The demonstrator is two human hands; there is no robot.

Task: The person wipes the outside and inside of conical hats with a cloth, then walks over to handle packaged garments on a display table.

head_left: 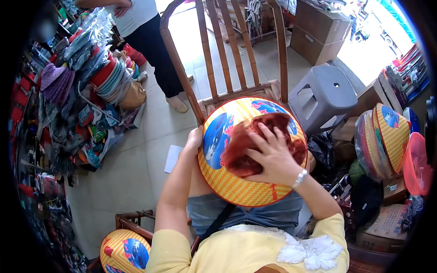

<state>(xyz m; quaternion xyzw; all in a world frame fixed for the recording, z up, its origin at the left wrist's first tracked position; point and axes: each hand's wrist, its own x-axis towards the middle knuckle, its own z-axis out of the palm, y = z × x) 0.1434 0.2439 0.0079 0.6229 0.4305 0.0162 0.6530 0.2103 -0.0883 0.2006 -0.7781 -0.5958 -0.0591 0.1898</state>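
A yellow woven conical hat (218,185) with blue picture patches and red lettering rests over my lap. My left hand (195,138) grips its left rim, with some of the fingers hidden behind the edge. On the hat's upper right side, my right hand (271,157) presses a crumpled reddish-brown cloth (239,154) against the surface. The fingers of that hand are somewhat spread over the cloth and hold it there. Much of the hat's middle is covered by the cloth and hand.
A wooden chair (218,50) stands just ahead, beside a grey plastic stool (325,91). More woven hats (391,127) are stacked at right; another hat (125,250) lies lower left. Bagged goods (91,82) pile up at left, near a standing person (154,41). Cardboard boxes (318,32) stand behind.
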